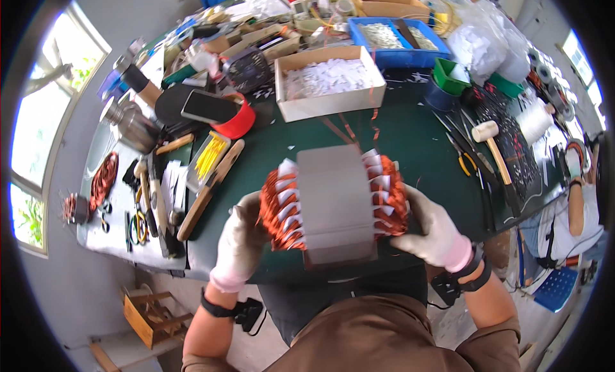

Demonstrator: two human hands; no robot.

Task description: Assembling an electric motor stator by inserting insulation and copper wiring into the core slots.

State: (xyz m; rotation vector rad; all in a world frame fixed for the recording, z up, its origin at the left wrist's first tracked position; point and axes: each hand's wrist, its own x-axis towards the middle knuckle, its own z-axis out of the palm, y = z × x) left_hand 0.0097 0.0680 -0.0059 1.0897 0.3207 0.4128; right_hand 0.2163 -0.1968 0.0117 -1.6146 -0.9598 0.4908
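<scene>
Left hand [240, 240] and right hand [434, 228] cup a motor stator [336, 199], lying long left-to-right; beyond it, a cardboard box [334, 104] holds paper bits [330, 77].

- the head camera looks from above, down and forward over the table [410, 128].
- it is quite near to the left hand [240, 239] and right hand [437, 230].
- wide lens bends the window [38, 135].

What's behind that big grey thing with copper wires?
Behind the grey core is green tabletop, then a cardboard box holding white pieces. Some tabletop is covered by the core, so I can't tell what's there.
</scene>
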